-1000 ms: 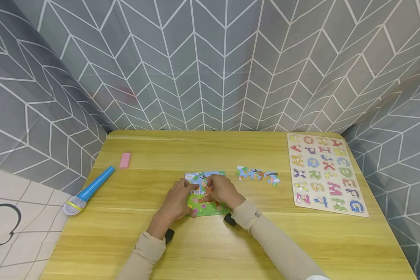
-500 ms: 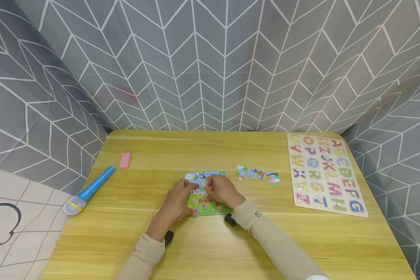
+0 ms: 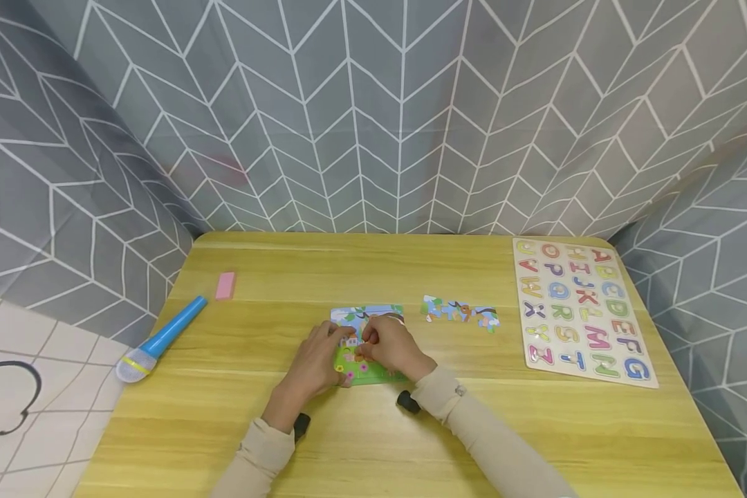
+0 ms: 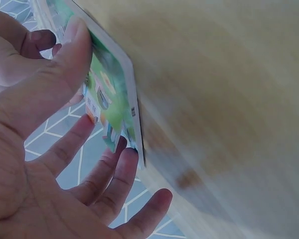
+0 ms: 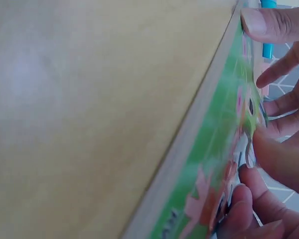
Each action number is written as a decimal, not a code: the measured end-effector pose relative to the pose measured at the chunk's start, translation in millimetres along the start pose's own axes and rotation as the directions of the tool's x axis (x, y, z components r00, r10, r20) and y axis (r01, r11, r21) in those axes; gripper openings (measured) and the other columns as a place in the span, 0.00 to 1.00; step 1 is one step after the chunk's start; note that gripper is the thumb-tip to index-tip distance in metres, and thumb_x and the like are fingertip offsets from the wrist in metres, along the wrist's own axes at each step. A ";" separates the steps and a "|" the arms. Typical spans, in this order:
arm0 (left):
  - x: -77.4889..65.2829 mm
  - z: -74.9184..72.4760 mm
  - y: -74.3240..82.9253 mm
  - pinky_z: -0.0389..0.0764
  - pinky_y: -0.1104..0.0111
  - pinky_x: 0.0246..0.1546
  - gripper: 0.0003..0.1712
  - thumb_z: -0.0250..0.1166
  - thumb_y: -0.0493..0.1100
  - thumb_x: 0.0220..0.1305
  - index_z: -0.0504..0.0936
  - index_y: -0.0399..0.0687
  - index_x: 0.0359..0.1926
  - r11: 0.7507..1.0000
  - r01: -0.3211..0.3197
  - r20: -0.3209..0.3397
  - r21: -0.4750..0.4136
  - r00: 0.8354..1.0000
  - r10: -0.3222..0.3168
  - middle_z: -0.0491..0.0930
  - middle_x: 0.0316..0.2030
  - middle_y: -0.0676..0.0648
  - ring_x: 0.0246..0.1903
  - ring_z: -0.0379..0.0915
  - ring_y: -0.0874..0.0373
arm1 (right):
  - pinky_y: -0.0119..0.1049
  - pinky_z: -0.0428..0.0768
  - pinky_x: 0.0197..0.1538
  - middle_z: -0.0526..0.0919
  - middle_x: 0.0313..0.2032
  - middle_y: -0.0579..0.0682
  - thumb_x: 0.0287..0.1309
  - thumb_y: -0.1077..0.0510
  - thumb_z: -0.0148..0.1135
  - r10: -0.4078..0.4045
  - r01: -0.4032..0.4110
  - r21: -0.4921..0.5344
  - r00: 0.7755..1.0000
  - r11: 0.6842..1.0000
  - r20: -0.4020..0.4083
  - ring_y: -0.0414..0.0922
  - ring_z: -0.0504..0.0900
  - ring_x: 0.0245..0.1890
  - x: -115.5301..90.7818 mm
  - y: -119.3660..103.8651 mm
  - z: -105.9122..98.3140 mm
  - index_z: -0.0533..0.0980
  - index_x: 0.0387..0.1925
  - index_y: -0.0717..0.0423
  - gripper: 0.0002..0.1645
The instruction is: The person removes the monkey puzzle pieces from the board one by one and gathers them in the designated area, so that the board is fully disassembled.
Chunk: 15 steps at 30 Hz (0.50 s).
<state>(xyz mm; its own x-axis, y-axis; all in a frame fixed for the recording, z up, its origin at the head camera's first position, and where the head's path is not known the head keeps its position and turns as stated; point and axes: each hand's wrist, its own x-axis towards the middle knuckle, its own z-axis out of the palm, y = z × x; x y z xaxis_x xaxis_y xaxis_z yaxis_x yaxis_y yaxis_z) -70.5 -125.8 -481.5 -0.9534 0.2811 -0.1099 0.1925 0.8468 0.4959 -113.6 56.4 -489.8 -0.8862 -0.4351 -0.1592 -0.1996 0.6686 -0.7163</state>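
A small jigsaw puzzle board (image 3: 367, 379) with a green lower part and blue sky lies on the table's middle. My left hand (image 3: 314, 356) holds its left side, thumb on the near edge and fingers along the far side, as the left wrist view shows. My right hand (image 3: 393, 344) bends over the board's right half, thumb and forefinger pinching a puzzle piece (image 5: 249, 117) that sits tilted above the picture. The hand covers much of the brown animal picture. Right of the board lie several loose puzzle pieces (image 3: 460, 311) in a row.
A wooden alphabet board (image 3: 588, 311) with coloured letters lies at the table's right. On the left are a pink block (image 3: 225, 285) and a blue toy microphone (image 3: 162, 339) across the table's edge. A grey patterned curtain (image 3: 373, 124) hangs behind the table (image 3: 361, 443).
My right hand has shifted slightly left and turned over the board, its fingers now nearer the middle of the picture. The left hand has stayed in place on the board.
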 end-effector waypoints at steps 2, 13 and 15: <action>-0.6 0.0 0.3 0.76 0.50 0.51 0.52 0.87 0.41 0.34 0.75 0.50 0.66 1.000 0.004 0.001 -0.006 1.000 -0.004 0.73 0.55 0.43 0.54 0.70 0.46 | 0.26 0.74 0.32 0.78 0.28 0.46 0.58 0.58 0.72 -0.017 0.017 0.014 1.000 1.000 -0.007 0.38 0.74 0.27 0.3 0.9 1.6 0.80 0.34 0.57 0.09; -0.5 -0.5 0.7 0.77 0.50 0.56 0.63 0.87 0.43 0.34 0.64 0.46 0.73 1.000 0.024 0.004 -0.004 1.000 -0.024 0.74 0.57 0.42 0.57 0.70 0.44 | 0.23 0.76 0.31 0.80 0.28 0.49 0.62 0.62 0.68 -0.039 0.036 0.118 0.999 0.992 0.023 0.36 0.75 0.25 -1.3 5.2 1.3 0.79 0.34 0.59 0.04; -0.6 -0.4 -0.4 0.77 0.49 0.56 0.63 0.87 0.44 0.34 0.65 0.45 0.73 1.000 0.022 0.002 0.000 1.000 -0.022 0.74 0.57 0.42 0.57 0.71 0.44 | 0.24 0.76 0.32 0.81 0.30 0.49 0.63 0.63 0.66 -0.046 0.042 0.123 0.998 0.991 0.032 0.36 0.76 0.26 -2.7 4.7 0.6 0.79 0.35 0.59 0.03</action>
<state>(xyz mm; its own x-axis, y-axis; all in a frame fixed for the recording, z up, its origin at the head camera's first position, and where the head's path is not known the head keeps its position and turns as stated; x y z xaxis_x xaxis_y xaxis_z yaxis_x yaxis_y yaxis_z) -70.1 -126.4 -481.3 -0.9570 0.2629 -0.1223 0.1713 0.8530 0.4929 -111.9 60.4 -493.2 -0.8622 -0.4846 -0.1475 -0.1835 0.5703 -0.8007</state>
